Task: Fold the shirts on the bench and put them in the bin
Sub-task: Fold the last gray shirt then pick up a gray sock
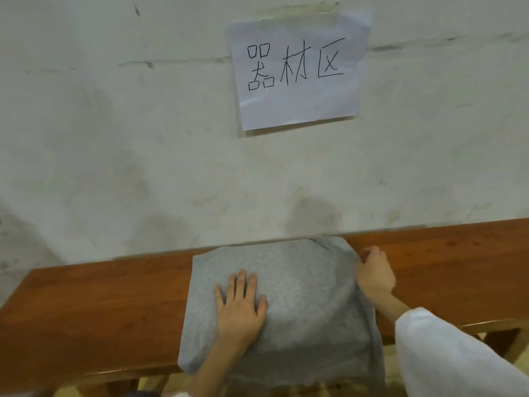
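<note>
Left hand (240, 305) flat on grey shirt (297, 282) — right hand (373, 272) grip pinching its edge, fingertips hidden.

A single head-worn wide-angle camera looks forward and slightly down from just above the person's arms, squarely facing a pale wall (114, 138) at close range. A taped paper sign (297, 73) fills the upper centre; the wooden bench (100, 305) runs across the lower third, tilted and bowed by the lens. Both forearms enter from the bottom edge, very near the camera.
</note>
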Tool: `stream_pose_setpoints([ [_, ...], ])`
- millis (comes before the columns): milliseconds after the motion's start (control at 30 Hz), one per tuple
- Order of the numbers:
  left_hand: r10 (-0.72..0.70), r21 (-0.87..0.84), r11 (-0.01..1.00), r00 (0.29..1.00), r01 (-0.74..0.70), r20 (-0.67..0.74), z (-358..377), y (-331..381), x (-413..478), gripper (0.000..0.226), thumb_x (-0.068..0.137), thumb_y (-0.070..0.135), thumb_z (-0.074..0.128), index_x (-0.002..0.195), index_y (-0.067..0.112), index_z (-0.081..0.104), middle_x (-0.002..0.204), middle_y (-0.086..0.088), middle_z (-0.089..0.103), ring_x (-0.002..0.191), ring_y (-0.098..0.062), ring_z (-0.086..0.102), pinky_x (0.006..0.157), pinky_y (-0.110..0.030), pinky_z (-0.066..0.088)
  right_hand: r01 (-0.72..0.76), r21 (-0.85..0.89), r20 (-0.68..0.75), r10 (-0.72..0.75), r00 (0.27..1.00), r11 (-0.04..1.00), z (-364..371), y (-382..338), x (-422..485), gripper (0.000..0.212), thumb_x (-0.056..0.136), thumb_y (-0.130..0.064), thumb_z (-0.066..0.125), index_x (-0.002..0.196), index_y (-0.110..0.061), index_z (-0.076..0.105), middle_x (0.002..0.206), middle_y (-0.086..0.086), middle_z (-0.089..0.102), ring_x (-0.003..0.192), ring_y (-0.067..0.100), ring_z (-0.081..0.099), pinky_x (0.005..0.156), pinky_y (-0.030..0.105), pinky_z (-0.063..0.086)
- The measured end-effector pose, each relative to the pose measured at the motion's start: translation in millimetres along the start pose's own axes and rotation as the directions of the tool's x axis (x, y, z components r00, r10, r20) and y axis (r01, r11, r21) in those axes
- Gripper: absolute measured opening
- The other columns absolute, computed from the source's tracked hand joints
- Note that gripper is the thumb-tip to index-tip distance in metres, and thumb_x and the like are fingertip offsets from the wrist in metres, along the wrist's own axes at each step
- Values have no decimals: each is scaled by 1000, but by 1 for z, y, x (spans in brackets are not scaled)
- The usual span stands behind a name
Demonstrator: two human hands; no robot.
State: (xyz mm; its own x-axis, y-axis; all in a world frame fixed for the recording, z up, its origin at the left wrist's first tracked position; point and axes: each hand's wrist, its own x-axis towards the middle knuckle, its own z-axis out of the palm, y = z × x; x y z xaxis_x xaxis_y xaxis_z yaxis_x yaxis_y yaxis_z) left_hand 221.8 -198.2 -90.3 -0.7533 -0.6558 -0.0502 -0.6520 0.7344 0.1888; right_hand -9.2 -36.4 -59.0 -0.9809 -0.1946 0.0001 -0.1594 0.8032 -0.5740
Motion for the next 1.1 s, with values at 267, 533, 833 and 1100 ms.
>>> stream_pose_setpoints([
  [267, -86, -41, 996, 995, 84, -47, -6, -39, 22, 89, 77, 58, -13, 152, 16, 8, 159, -9, 0, 146, -22, -5, 114, -40, -11, 593, -218, 350, -505, 789, 775, 43, -19, -29, 69, 99, -45, 30, 152, -12, 1, 160, 8, -4, 147, 22, -3, 115, 29, -7],
  [533, -90, 14, 996, 996, 90, 10, -3, -41, 16, 87, 72, 63, -18, 150, 25, -11, 156, -3, -22, 143, -20, -22, 115, -46, -16, 222, -371, 224, -146, 964, 902, 48, -18, -1, 88, 91, -67, 17, 151, -5, -3, 158, 16, -4, 146, 28, -6, 119, 44, -1],
  [833, -126, 34, 992, 992, 125, 29, 1, -39, 25, 85, 72, 64, -18, 148, 28, -15, 155, -2, -24, 143, -22, -22, 114, -53, -14, 329, -322, 228, -264, 937, 888, 46, -2, -1, 71, 93, -64, 19, 151, -25, 10, 159, 15, 0, 146, 32, -6, 116, 45, -7],
  [1100, -156, 37, 987, 988, 156, 5, 2, -33, 2, 68, 93, 60, 2, 149, 27, -15, 156, -3, -22, 144, -22, -21, 114, -56, -13, 449, -52, 135, -439, 888, 892, 30, 16, -29, 45, 100, -28, 39, 142, -10, 41, 151, 6, 34, 142, 19, 26, 116, 26, 14],
])
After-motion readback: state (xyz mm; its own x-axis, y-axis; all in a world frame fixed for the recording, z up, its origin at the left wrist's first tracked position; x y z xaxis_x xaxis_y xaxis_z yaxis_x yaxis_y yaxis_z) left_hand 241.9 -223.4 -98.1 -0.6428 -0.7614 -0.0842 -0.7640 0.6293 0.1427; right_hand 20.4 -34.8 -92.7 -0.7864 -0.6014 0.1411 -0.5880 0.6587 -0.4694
